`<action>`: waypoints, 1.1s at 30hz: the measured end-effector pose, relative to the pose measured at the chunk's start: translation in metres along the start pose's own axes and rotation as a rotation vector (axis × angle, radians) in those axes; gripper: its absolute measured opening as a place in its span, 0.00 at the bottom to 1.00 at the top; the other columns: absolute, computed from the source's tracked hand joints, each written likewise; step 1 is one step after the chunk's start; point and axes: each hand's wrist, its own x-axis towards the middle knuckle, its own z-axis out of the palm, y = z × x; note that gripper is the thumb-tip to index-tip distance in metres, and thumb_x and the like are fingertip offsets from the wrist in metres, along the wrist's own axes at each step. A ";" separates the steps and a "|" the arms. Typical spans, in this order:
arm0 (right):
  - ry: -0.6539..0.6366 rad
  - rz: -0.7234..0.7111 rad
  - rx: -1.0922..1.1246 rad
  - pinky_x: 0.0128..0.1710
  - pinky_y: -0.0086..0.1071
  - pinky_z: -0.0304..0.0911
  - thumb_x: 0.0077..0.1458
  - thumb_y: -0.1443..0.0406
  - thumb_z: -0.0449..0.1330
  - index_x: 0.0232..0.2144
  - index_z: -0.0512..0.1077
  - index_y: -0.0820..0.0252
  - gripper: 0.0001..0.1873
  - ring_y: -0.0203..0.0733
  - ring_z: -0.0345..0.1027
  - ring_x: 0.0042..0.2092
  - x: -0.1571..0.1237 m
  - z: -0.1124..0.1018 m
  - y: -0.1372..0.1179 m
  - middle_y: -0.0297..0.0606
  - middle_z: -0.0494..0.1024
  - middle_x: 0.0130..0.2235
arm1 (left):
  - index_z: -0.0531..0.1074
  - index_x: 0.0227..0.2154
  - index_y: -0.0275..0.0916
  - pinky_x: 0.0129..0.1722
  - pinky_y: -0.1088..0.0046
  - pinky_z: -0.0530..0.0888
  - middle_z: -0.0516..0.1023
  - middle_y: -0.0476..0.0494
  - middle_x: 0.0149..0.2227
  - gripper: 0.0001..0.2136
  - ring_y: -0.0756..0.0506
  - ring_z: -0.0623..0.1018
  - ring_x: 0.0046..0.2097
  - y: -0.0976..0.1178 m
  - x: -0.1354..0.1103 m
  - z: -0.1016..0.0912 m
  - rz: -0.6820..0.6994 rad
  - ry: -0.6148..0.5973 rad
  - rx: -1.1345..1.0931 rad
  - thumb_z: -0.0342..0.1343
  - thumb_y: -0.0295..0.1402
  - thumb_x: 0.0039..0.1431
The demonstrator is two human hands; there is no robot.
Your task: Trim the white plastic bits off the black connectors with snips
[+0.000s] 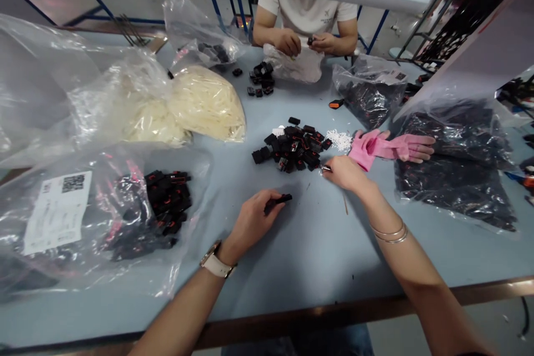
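My left hand (253,221) is closed around a small black plastic part (278,201), held just above the blue-grey table (317,256). My right hand (345,172) is pinched on a small metal piece (325,167) at the edge of a pile of black parts with red marks (292,146). A little heap of tiny white bits (339,139) lies just beyond my right hand.
Pink gloves (390,147) lie right of the pile. Clear bags of black parts (146,211) (454,178) sit left and right, bags of white parts (206,103) at back left. Across the table a person's hands (306,43) hold a small part.
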 end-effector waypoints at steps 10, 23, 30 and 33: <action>0.028 0.009 0.017 0.25 0.31 0.50 0.52 0.68 0.55 0.30 0.77 0.64 0.10 0.41 0.71 0.29 0.003 0.007 0.004 0.47 0.80 0.31 | 0.71 0.35 0.40 0.28 0.70 0.76 0.80 0.44 0.34 0.02 0.47 0.78 0.30 -0.001 0.001 0.000 0.007 0.000 -0.006 0.55 0.31 0.59; 0.038 0.053 0.043 0.24 0.30 0.47 0.48 0.68 0.55 0.27 0.77 0.63 0.10 0.38 0.64 0.26 0.006 0.007 0.019 0.44 0.77 0.27 | 0.71 0.35 0.41 0.29 0.69 0.77 0.80 0.45 0.34 0.03 0.46 0.78 0.31 0.000 0.001 -0.002 0.004 -0.013 0.007 0.54 0.33 0.60; 0.075 -0.001 0.155 0.25 0.29 0.46 0.46 0.67 0.56 0.23 0.73 0.63 0.07 0.32 0.54 0.23 0.005 0.004 0.023 0.35 0.71 0.21 | 0.71 0.36 0.41 0.33 0.68 0.78 0.80 0.45 0.35 0.03 0.46 0.79 0.33 0.000 0.000 -0.002 -0.001 -0.015 0.010 0.54 0.32 0.60; 0.107 -0.064 0.240 0.25 0.29 0.44 0.46 0.68 0.56 0.20 0.70 0.62 0.06 0.31 0.49 0.23 0.001 0.000 0.014 0.30 0.66 0.19 | 0.71 0.35 0.41 0.30 0.70 0.77 0.80 0.45 0.34 0.03 0.47 0.78 0.31 -0.001 0.001 -0.001 -0.013 -0.016 0.009 0.55 0.33 0.60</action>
